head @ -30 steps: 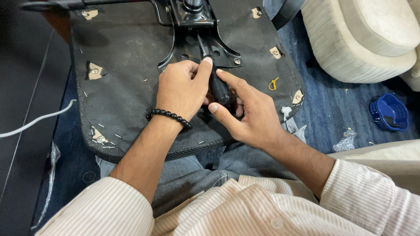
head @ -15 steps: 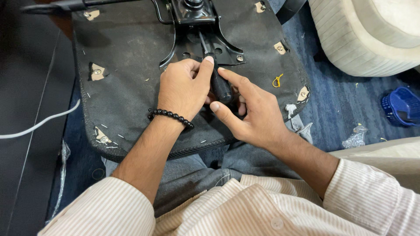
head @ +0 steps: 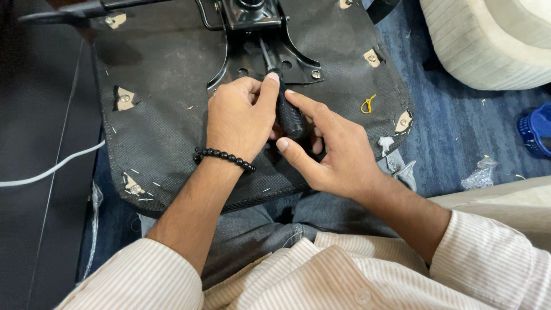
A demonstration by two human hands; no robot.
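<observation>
My left hand (head: 240,117) curls with thumb raised; my right hand (head: 332,150) wraps its grip alongside, both forearms angled inward.

Cream cushion (head: 488,40), blue basket (head: 536,129), white cable (head: 51,169)

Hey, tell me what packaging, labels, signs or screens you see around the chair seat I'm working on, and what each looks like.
No labels, signs or screens in view.
Clear plastic wrapper: crumpled, on the blue carpet right of the seat.
Second clear plastic scrap: crumpled, at the seat's right edge, beside the right hand.
Clear plastic film: thin strip on the floor, left of the seat.
</observation>
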